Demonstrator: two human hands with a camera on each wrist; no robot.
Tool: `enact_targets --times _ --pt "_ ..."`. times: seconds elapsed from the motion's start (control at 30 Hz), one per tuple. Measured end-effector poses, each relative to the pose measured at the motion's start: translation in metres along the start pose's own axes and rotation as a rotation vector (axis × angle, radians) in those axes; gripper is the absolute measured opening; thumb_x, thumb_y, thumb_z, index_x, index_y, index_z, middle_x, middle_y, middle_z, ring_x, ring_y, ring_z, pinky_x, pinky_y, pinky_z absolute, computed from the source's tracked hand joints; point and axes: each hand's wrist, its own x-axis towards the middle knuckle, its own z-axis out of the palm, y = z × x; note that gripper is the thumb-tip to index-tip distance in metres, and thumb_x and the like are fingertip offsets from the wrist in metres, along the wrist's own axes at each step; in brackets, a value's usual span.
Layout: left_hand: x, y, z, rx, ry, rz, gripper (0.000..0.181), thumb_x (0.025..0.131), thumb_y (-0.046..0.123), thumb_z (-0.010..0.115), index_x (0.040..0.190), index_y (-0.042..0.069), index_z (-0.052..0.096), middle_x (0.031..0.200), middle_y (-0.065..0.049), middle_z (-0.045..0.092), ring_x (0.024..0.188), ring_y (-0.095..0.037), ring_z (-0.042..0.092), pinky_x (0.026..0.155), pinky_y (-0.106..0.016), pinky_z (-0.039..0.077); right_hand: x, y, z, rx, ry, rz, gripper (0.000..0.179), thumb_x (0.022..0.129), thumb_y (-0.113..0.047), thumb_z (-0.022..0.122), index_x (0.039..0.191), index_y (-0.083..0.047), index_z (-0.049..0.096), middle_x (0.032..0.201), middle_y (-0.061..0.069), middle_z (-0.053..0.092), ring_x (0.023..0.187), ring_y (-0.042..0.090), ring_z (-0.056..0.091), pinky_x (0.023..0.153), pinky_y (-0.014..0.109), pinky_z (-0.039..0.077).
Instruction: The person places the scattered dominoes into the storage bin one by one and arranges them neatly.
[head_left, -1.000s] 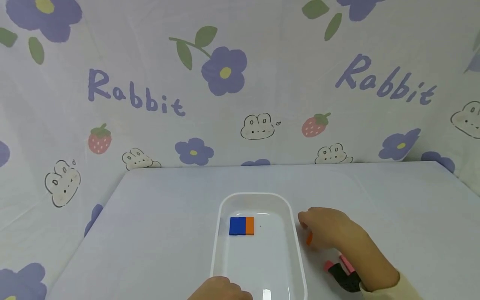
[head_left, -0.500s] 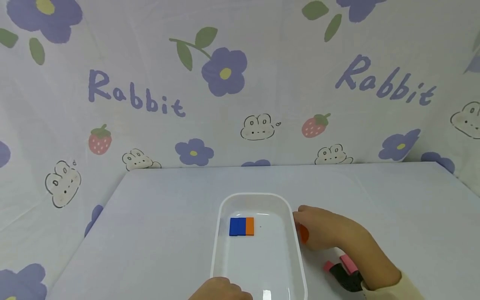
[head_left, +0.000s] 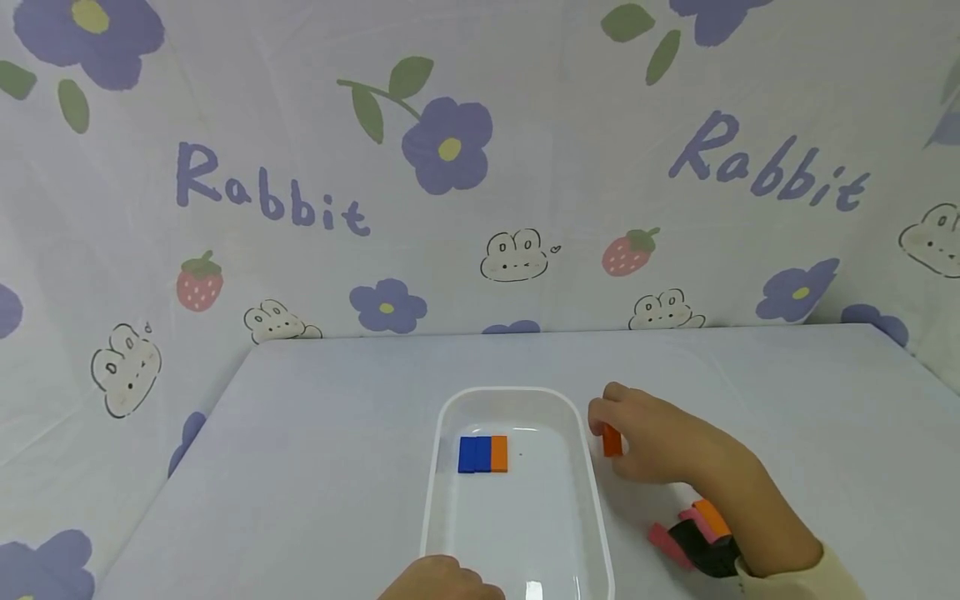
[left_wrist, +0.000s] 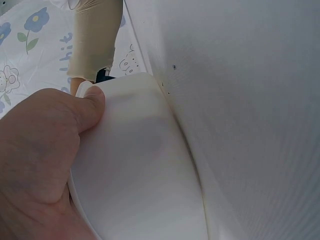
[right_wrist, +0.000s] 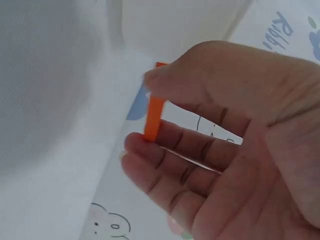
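My right hand [head_left: 663, 437] pinches a small flat orange block [head_left: 612, 440] between thumb and fingers, just right of the white tray [head_left: 598, 517]. In the right wrist view the orange block [right_wrist: 154, 117] stands edge-on, its upper part covered by the thumb. Inside the tray two blue blocks [head_left: 474, 454] and an orange one [head_left: 499, 454] lie side by side in a row. My left hand [head_left: 442, 579] grips the near left side of the tray. In the left wrist view its thumb lies over the rim of the tray [left_wrist: 140, 150].
Beneath my right forearm lie pink blocks [head_left: 670, 546] and another orange block [head_left: 711, 517], partly hidden by a black object [head_left: 708, 552] at the wrist. A white cloth covers the table [head_left: 337, 467]; a printed curtain [head_left: 562, 167] hangs behind it.
My right hand has moved slightly away from me with the orange block, which now shows more of its face. More of the blocks under the forearm shows, including an orange one. The left hand stays put.
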Motion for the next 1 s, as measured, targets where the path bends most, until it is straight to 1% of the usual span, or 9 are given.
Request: enact_targets --times 0.1,0.27,0.47,0.57,0.73,0.77,0.87,1.0 --pt "0.000 -0.001 0.001 0.003 0.013 0.008 0.014 0.074 0.039 0.068 0.082 0.027 0.067 0.060 0.020 0.050 0.049 0.010 0.032 0.050 -0.006 0.025 -0.001 -0.001 -0.003 -0.008 0.032 -0.018 0.024 0.070 -0.011 0.069 0.087 -0.021 0.056 0.083 -0.007 0.046 0.074 0.010 0.045 0.063 0.024 0.044" --pt "-0.001 0.000 0.002 0.001 0.025 0.010 0.015 0.074 0.040 0.068 0.082 0.027 0.067 0.061 0.020 0.053 0.049 0.010 0.032 0.049 -0.006 0.025 -0.002 0.000 -0.005 -0.030 0.096 -0.071 0.024 0.070 -0.012 0.070 0.088 -0.021 0.055 0.085 -0.007 0.047 0.075 0.010 0.047 0.066 0.023 0.045" --pt "-0.001 -0.002 0.003 0.006 0.058 0.031 0.014 0.073 0.038 0.069 0.080 0.026 0.067 0.061 0.019 0.054 0.049 0.011 0.033 0.049 -0.005 0.024 0.000 -0.002 -0.006 -0.047 0.181 -0.140 0.022 0.071 -0.012 0.069 0.087 -0.022 0.056 0.087 -0.009 0.047 0.076 0.007 0.045 0.066 0.021 0.045" --pt "-0.001 -0.001 0.004 -0.004 0.073 0.030 0.013 0.072 0.037 0.069 0.079 0.025 0.068 0.061 0.019 0.055 0.049 0.011 0.033 0.049 -0.005 0.024 0.001 -0.003 -0.006 -0.048 0.198 -0.152 0.021 0.071 -0.013 0.069 0.087 -0.023 0.058 0.089 -0.010 0.048 0.078 0.006 0.046 0.068 0.021 0.046" --pt "-0.001 -0.001 0.005 -0.033 0.050 -0.001 0.014 0.073 0.038 0.068 0.080 0.025 0.068 0.062 0.019 0.055 0.049 0.011 0.033 0.050 -0.005 0.025 0.001 -0.006 -0.008 -0.048 0.201 -0.138 0.021 0.071 -0.016 0.070 0.090 -0.021 0.060 0.092 -0.009 0.050 0.080 0.006 0.047 0.068 0.021 0.047" --pt "-0.001 -0.001 0.005 -0.024 0.047 -0.002 0.014 0.073 0.038 0.068 0.080 0.025 0.068 0.061 0.019 0.054 0.049 0.011 0.033 0.049 -0.005 0.025 0.001 -0.006 -0.008 -0.049 0.207 -0.140 0.021 0.072 -0.017 0.070 0.090 -0.021 0.060 0.092 -0.010 0.050 0.080 0.006 0.047 0.068 0.021 0.046" --pt "-0.001 -0.001 0.005 -0.053 0.044 -0.022 0.015 0.074 0.038 0.068 0.080 0.025 0.068 0.061 0.019 0.054 0.049 0.011 0.033 0.050 -0.005 0.026 0.001 -0.010 -0.006 -0.036 0.232 -0.164 0.022 0.072 -0.018 0.070 0.092 -0.021 0.060 0.095 -0.010 0.050 0.081 0.005 0.047 0.069 0.020 0.046" --pt "-0.001 0.000 0.006 -0.053 0.035 -0.031 0.015 0.074 0.038 0.068 0.080 0.025 0.067 0.060 0.020 0.052 0.049 0.011 0.033 0.050 -0.006 0.026 0.003 -0.016 -0.001 -0.017 0.257 -0.204 0.022 0.073 -0.019 0.069 0.092 -0.023 0.060 0.096 -0.012 0.049 0.081 0.003 0.047 0.070 0.019 0.046"
